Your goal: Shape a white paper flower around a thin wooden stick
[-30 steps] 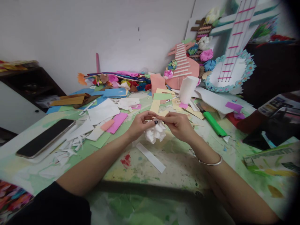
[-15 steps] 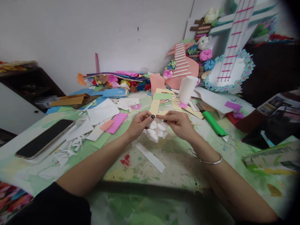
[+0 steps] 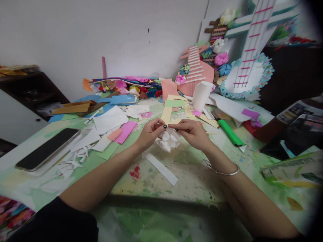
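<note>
A white paper flower (image 3: 168,141) with crumpled petals hangs head-down between my two hands, above the table. My left hand (image 3: 151,133) pinches it near its top with thumb and forefinger. My right hand (image 3: 193,132) is closed on the same spot from the other side, its fingertips almost meeting the left ones. What exactly lies between the fingertips is too small to make out. Just below the flower, a white paper strip (image 3: 162,169) lies slanted on the paint-stained table (image 3: 151,188).
On the left lie a phone (image 3: 47,149), white paper scraps (image 3: 111,119) and a pink paper piece (image 3: 127,132). To the right are a green utility knife (image 3: 230,132) and a carton (image 3: 294,171). A white roll (image 3: 202,96) stands behind, near paper instruments (image 3: 196,72).
The paper flower has turned slightly between my fingers, and its petals sit a little differently. Both hands stay almost in the same place.
</note>
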### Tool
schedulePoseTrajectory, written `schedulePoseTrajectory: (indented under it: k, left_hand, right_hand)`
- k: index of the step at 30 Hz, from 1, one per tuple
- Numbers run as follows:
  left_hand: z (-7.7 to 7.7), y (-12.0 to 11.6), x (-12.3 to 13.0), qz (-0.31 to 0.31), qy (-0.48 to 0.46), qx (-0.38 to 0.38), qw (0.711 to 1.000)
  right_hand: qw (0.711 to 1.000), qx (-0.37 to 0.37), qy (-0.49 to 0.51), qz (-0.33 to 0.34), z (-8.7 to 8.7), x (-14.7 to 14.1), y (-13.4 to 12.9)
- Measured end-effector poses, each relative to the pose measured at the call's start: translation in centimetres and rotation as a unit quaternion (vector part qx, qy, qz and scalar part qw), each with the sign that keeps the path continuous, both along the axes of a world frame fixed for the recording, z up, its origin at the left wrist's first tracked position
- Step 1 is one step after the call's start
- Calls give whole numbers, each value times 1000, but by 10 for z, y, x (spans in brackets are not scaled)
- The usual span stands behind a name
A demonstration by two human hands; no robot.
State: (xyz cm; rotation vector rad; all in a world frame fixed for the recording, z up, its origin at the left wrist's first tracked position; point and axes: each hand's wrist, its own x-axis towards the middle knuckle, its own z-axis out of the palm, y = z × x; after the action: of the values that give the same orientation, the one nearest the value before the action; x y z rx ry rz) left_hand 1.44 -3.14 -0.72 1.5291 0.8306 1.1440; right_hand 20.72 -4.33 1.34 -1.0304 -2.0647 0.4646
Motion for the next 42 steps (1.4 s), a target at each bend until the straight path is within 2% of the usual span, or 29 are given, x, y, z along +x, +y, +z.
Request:
schedulePoseTrajectory:
  k: [9,13,26,34,42]
  left_hand:
    - [0,3,0,12,22,61,998]
    - [0,2,-2,40,47,90,994]
    - [-1,-5,-2,84,86,197,973]
    - [-1,-6,-2,109,92,190,971]
    - [3,-3,-4,132,104,273,947]
  right_hand:
    - [1000,-4,-21,20,0,0,0]
    - [999,-8,-20,24,2,0,-1]
    - [998,-34,27,-38,0,-1,0]
    - [1000,-11,20,-9,-1,-2,-1]
    - [1000,-6,-5,9,0,-3,-2]
